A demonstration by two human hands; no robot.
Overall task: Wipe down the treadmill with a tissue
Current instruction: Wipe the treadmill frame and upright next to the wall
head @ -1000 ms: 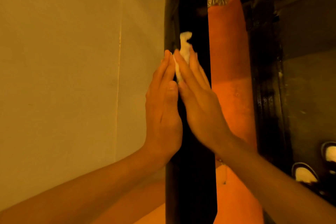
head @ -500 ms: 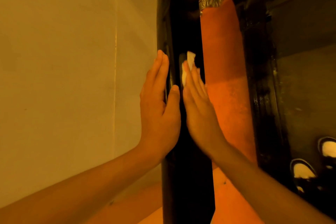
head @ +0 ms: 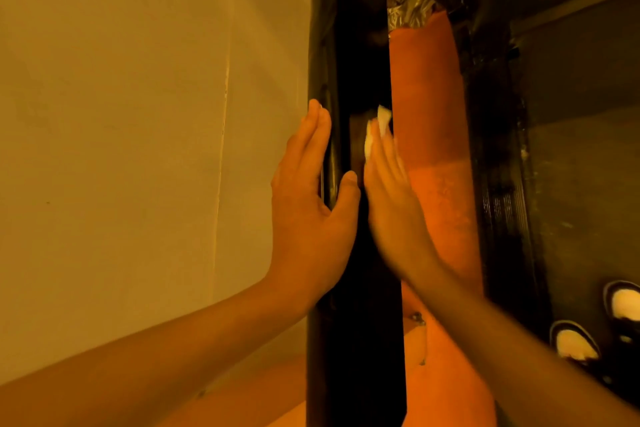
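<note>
- Pressing the tissue (head: 379, 125) against the dark upright face of the treadmill (head: 360, 340) with the right hand (head: 391, 208), grip spread flat, fingers straight, pinning rather than clasping.
- Bracing the left hand (head: 308, 211) on the treadmill's near edge, grip likewise flat and holding nothing (thumb lying on the front face).
- Judging the tissue light, soft, easily torn or bunched; best taking it under flat fingertips.
- Differing from a second ago: hands no longer touching at the fingertips, less tissue poking out above them.
</note>
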